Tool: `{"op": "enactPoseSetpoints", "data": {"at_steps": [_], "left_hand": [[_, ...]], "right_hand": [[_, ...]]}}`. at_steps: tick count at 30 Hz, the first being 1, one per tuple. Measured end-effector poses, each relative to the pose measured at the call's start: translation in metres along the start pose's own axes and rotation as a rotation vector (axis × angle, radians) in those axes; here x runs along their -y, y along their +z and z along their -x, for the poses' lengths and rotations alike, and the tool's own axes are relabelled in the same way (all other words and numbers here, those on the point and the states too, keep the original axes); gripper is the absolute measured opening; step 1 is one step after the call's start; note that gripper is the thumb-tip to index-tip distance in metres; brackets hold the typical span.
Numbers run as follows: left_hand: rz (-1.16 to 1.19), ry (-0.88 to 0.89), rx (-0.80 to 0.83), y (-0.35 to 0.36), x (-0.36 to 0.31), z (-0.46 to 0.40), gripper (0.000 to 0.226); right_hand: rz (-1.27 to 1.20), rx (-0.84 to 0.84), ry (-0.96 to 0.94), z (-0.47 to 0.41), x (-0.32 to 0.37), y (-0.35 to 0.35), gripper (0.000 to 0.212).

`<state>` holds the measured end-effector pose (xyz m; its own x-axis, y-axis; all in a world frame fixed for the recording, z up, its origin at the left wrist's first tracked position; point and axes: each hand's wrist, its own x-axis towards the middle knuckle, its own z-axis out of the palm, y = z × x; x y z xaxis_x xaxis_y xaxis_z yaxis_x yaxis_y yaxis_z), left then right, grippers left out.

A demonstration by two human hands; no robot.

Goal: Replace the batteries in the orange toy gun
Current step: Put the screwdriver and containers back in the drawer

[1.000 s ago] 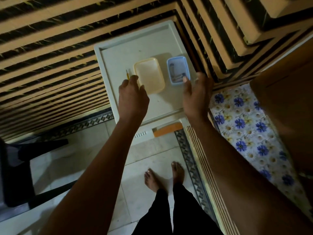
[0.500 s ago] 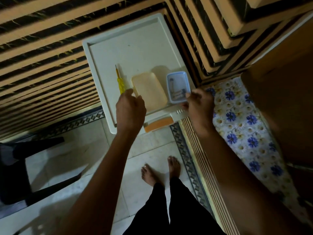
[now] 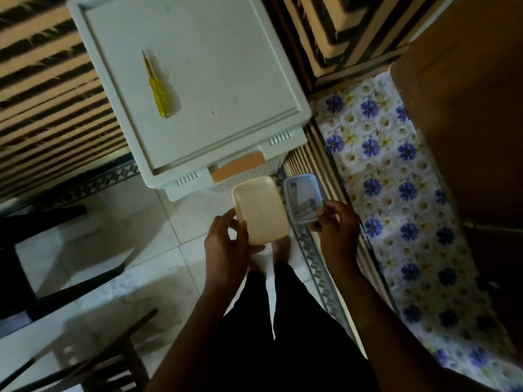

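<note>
The white tabletop [image 3: 215, 80] lies open across most of its surface, with only a yellow screwdriver [image 3: 156, 87] lying near its left edge and a raised rim around it. Striped mattresses [image 3: 51, 89] crowd its left and far sides, and a brown cupboard [image 3: 467, 108] walls off the right beyond the floral bedsheet [image 3: 396, 193]. Dark chair legs [image 3: 56, 278] cross the tiled floor [image 3: 158, 267] at lower left.

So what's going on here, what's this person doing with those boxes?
A person is standing by a white plastic drawer unit, with a container in each hand. The left hand holds a cream lidded box, and the right hand grips a smaller blue box with some small items inside, too blurred to identify. Both boxes are held off the unit, over the floor. A yellow screwdriver lies on top of the unit. No toy gun is in view.
</note>
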<state>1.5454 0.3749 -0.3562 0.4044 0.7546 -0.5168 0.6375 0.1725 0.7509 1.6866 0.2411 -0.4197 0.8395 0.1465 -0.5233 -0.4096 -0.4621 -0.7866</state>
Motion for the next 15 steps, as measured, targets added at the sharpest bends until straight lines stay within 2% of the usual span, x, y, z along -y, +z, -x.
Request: {"op": "enactPoseSetpoints", "data": {"at_steps": [7, 10, 15], "left_hand": [[-0.056, -0.072, -0.108, 0.03, 0.05, -0.098, 0.038], [0.065, -0.109, -0.141, 0.037, 0.056, -0.139, 0.011], [0.196, -0.219, -0.143, 0.043, 0.058, -0.181, 0.01]], "right_hand": [[0.205, 0.043, -0.173, -0.088, -0.038, 0.068, 0.016], [0.233, 0.033, -0.168, -0.127, -0.049, 0.105, 0.018], [0.302, -0.039, -0.212, -0.16, -0.046, 0.141, 0.021]]}}
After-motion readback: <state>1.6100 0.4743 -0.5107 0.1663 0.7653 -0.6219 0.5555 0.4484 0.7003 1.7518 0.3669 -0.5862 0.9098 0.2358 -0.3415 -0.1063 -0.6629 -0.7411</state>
